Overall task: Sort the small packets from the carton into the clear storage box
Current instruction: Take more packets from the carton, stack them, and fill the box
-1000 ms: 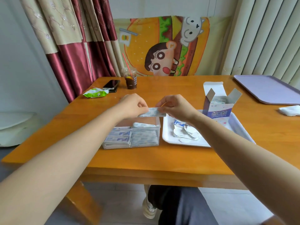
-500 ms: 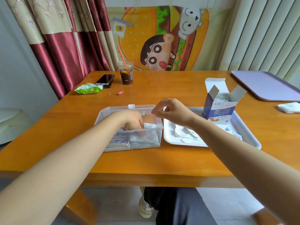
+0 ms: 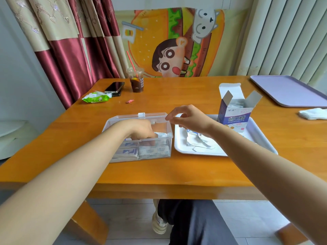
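A wooden bench (image 3: 177, 170) is filling the middle of the room. At its far left a dark phone (image 3: 114, 87) is lying beside a clear cup (image 3: 136, 82) of dark iced drink with a red straw. A green wipes pack (image 3: 96, 97) is lying just left of the phone, and a tiny red wrapper (image 3: 129, 101) is sitting nearer. At far right a lilac tray (image 3: 290, 91) is resting, with a white tissue (image 3: 313, 114) near it. Behind, a maroon curtain (image 3: 70, 50), a cartoon burger cloth (image 3: 168, 43) and pale blinds (image 3: 286, 36) are hanging.

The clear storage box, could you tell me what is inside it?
Stacked small packets at the front, and the left hand on top; whatever lies under it is hidden.
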Demonstrator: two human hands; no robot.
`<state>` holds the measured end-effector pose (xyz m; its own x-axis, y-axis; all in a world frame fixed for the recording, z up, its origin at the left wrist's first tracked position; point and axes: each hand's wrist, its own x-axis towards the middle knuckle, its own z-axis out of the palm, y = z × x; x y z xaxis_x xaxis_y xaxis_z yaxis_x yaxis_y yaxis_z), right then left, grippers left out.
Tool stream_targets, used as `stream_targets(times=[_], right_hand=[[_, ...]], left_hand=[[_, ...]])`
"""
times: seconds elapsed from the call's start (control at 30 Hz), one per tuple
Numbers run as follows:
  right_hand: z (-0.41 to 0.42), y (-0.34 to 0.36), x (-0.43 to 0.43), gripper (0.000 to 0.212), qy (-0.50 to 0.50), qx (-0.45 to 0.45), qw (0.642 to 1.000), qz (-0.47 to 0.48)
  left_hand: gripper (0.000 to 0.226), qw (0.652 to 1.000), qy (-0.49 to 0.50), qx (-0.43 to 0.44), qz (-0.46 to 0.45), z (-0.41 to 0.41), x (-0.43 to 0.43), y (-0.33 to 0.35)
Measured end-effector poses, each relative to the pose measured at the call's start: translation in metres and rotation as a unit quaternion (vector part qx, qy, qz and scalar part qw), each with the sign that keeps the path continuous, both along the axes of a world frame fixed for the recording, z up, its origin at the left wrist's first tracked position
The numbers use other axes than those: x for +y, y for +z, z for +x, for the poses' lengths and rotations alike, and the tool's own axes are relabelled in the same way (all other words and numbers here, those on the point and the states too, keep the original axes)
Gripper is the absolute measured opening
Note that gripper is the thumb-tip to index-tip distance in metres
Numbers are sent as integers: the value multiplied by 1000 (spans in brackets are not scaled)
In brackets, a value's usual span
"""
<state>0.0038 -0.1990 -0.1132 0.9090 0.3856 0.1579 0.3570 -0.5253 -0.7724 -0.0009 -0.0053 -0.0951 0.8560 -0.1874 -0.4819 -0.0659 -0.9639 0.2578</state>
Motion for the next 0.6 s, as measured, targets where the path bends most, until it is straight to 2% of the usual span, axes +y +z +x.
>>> stream_targets(times=[0.07,0.13,0.23,0.3,0.37,0.43,0.6], right_hand=[[-4,4,-13,16,-20,2,1000,17],[-6,5,-32,16,-48,2,999,11],[-7,1,-64,16,-90,15,995,-44],[-9,-5,-88,17,-115,23,988,-97],[-10,-14,-112,18,-145,11,976,-164],[-16,-22,-138,21,-170,14,956,-237],[-29,-34,-171,42,-148,57,930,-332]], left_hand=[[38,1000,6,-9,-10,-4,-3,9],[36,997,17,-66,-26,-4,-10,14],[28,958,27,-281,-44,-2,-30,17],[20,924,-11,-369,-96,-7,-57,17],[14,919,-70,-364,-135,-13,-86,15],[10,929,-113,-319,-148,-13,-114,2],[9,948,-124,-249,-153,1,-148,-40]])
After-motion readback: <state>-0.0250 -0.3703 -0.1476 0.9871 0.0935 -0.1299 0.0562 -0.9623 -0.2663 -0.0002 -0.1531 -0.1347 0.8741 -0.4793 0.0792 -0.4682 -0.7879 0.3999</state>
